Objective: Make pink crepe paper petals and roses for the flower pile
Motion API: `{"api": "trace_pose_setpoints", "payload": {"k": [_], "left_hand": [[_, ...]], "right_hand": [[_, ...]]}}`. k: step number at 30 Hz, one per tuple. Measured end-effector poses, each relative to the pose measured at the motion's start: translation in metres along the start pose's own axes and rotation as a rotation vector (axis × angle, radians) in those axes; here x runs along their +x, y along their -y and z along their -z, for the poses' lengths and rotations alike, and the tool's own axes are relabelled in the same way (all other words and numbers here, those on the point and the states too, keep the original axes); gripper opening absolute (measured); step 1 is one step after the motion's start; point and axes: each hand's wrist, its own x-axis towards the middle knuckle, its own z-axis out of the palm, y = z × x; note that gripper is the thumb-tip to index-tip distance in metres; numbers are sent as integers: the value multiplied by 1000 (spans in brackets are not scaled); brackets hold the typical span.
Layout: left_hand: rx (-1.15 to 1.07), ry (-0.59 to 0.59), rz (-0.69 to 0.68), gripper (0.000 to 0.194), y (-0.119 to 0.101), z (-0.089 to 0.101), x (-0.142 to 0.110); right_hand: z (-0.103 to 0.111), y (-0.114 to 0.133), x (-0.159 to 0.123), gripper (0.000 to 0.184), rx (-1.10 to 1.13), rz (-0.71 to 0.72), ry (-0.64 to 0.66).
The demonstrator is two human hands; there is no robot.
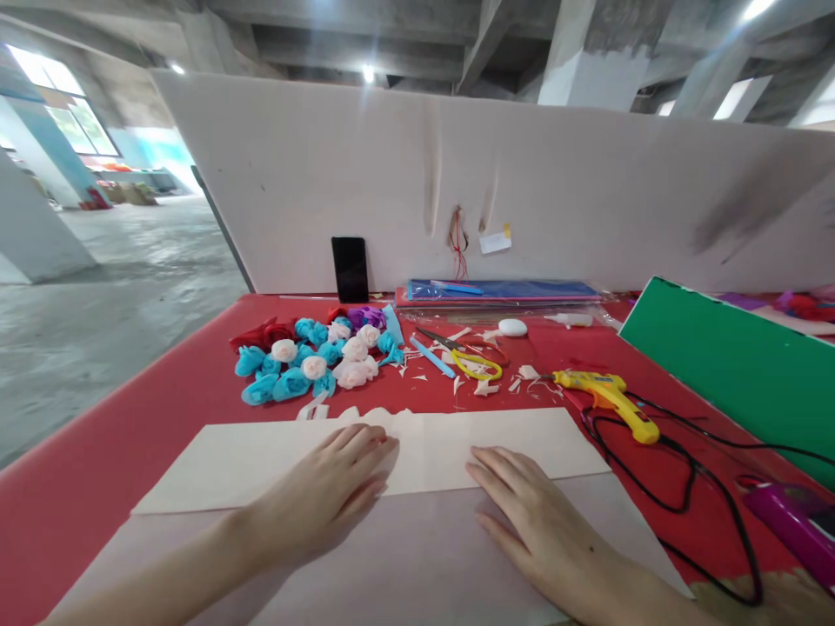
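1. Under both hands, a cream paper strip (427, 452) is lying crosswise over a larger pale sheet (417, 556) on the red table (163, 382).
2. The left hand (332, 478) is resting palm down, its fingers extended close together and gripping nothing; their tips are pointing inward over the middle of the strip.
3. The right hand (531, 513) is spreading open, its fingertips reaching onto the strip right of the middle, while its thumb is lying over the pale sheet, just beyond the strip's near edge.
4. Between the two sets of fingertips, bare strip is showing.
5. Beyond the strip's far edge, blue, white, red and purple fabric flowers (313, 352) are sitting to the left, and yellow-handled scissors (479, 365) are lying among paper scraps.
6. To the right, a yellow glue gun (606, 393) is resting on its side, its black cord trailing.
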Motion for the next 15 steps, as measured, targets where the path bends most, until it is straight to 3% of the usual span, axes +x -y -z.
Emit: {"api": "trace_pose_setpoints", "payload": {"k": [6, 10, 13, 15], "left_hand": [[-1, 6, -10, 26, 11, 2, -7], [-5, -58, -18, 32, -2, 11, -16], [-9, 11, -229, 32, -24, 12, -29], [24, -94, -328, 31, -38, 3, -38]], "right_hand": [[5, 11, 10, 37, 44, 15, 10], [12, 5, 25, 21, 118, -42, 60], [19, -14, 43, 15, 110, -109, 55], [23, -33, 57, 16, 87, -179, 55]]}}
